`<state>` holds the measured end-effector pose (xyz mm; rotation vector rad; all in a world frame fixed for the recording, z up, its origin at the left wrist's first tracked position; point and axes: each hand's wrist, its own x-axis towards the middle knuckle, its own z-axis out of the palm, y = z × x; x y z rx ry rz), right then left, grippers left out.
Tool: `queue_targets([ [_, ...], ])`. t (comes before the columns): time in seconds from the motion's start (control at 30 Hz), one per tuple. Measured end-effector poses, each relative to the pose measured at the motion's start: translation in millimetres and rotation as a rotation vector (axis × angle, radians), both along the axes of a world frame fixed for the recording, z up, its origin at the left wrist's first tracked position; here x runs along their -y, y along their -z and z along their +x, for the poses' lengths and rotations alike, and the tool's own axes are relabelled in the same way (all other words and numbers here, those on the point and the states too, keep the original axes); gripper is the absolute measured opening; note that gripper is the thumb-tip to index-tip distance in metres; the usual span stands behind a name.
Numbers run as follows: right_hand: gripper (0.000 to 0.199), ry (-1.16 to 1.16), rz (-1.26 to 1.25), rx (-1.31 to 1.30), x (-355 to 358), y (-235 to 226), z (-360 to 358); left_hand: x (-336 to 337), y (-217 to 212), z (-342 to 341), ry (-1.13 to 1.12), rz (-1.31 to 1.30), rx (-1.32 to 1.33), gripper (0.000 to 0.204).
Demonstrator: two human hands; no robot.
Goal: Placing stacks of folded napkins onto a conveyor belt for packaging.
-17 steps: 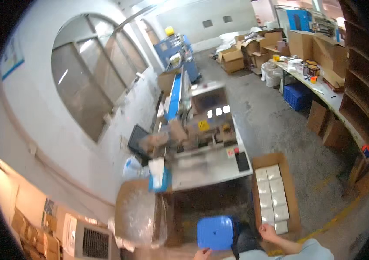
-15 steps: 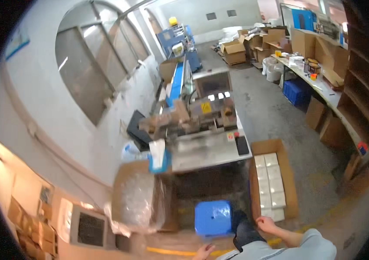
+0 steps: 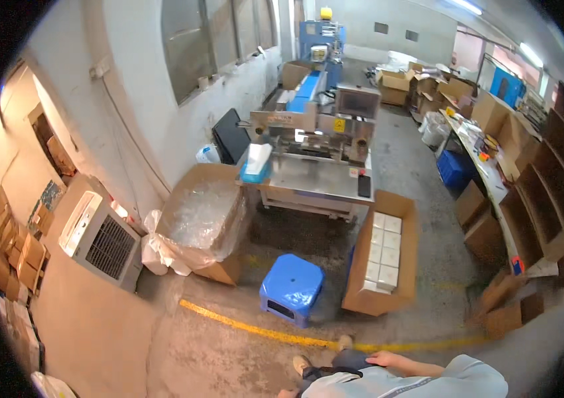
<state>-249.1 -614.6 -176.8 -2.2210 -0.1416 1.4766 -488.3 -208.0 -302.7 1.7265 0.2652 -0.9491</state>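
The person stands short of the blue stool [image 3: 292, 287], which sits just before the desk [image 3: 318, 180]; the right hand [image 3: 380, 359] looks empty, the left's state I cannot tell, so stepping closer seems next.

The view has swung down and back since the earlier pictures. The blue stool [image 3: 292, 286] now sits higher in the picture, with bare floor and a yellow line [image 3: 262, 330] showing below it. Before, the stool was right at the bottom edge. The metal work table [image 3: 318, 179] now sits nearer the top. The person's right hand [image 3: 380, 359] has dropped low beside the body. 2 feet [image 3: 321, 355] show at the bottom now.
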Motion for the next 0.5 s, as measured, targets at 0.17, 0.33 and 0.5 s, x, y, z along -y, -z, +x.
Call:
queue_targets([
  [0.17, 0.054, 0.360, 0.195, 0.082, 68, 40, -67, 49, -42, 40, -0.301, 0.591, -0.390, 0.046],
  [0.33, 0.046, 0.665, 0.331, 0.210, 175, 12, -150, 185, -53, 119, 0.075, 0.510, -0.231, 0.044],
  [0.5, 0.054, 1.114, 0.014, 0.211, 377, 30, -289, 341, -77, 174, 0.425, 0.356, -0.143, 0.044],
])
